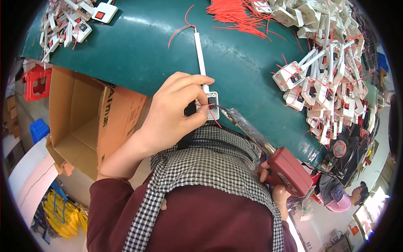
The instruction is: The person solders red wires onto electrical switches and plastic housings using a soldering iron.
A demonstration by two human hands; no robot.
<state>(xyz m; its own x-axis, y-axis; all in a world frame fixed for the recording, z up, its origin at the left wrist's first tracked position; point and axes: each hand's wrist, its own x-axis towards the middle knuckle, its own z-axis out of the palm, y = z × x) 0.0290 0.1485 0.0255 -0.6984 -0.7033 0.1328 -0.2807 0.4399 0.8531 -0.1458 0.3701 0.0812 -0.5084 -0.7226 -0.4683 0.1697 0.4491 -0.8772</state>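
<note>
A white plastic housing with a black rocker switch in it lies at the near edge of the green table. From its far end a white tube runs away, with thin red wires coming out of the tip. Over the housing's left side, my left hand has thumb and forefinger pinched on a short red wire beside the switch. My right hand is wrapped round the dark red body of a soldering gun. Its metal tip points left, close to the switch; contact cannot be made out.
On the right of the green table is a large heap of white housings with red wires. A bundle of red wires lies at the back; more housings sit far left. An open cardboard box stands below left. Another person is at right.
</note>
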